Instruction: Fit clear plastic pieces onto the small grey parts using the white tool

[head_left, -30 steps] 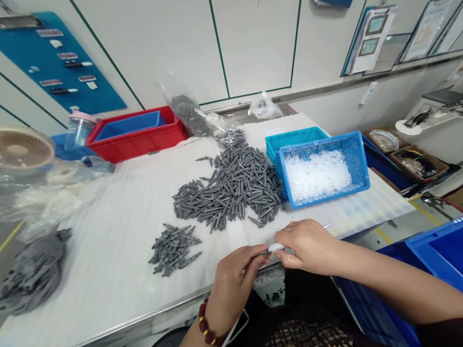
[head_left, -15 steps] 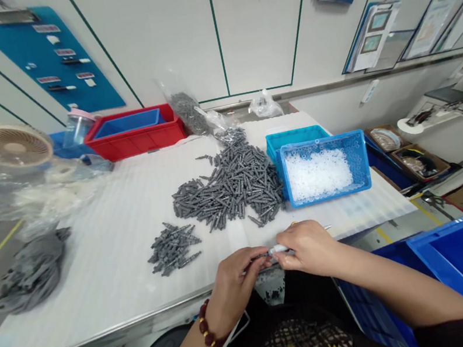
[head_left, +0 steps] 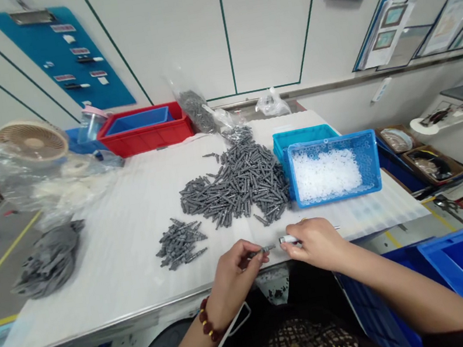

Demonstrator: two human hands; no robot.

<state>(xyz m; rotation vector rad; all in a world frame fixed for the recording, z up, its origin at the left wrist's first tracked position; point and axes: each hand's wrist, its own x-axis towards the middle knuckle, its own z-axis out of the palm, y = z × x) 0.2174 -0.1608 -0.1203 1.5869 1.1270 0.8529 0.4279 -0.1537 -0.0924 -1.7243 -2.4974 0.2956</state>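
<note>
The left hand (head_left: 231, 277) is pinching a small grey plastic part (head_left: 264, 249) between thumb and forefinger, while the right hand (head_left: 318, 245) is gripping a short white sleeve (head_left: 287, 239), its fingers (head_left: 302, 238) closed around it, with a thin pin (head_left: 337, 227) showing beyond the hand. The two pieces are being held nearly end to end just above the front edge of the worktop (head_left: 111, 276), close together but apart. Beyond the hands, a large heap of grey parts (head_left: 234, 188) and a smaller heap of grey parts (head_left: 180, 242) are lying on the ribbed white sheet. Small white pieces (head_left: 327, 174) are filling a blue crate (head_left: 339, 196) just in front of a teal crate (head_left: 300, 137), and a red crate (head_left: 147, 144) and a fan (head_left: 32, 141) are sitting at the far side, below a blue board (head_left: 61, 60) hanging on the wall.
</note>
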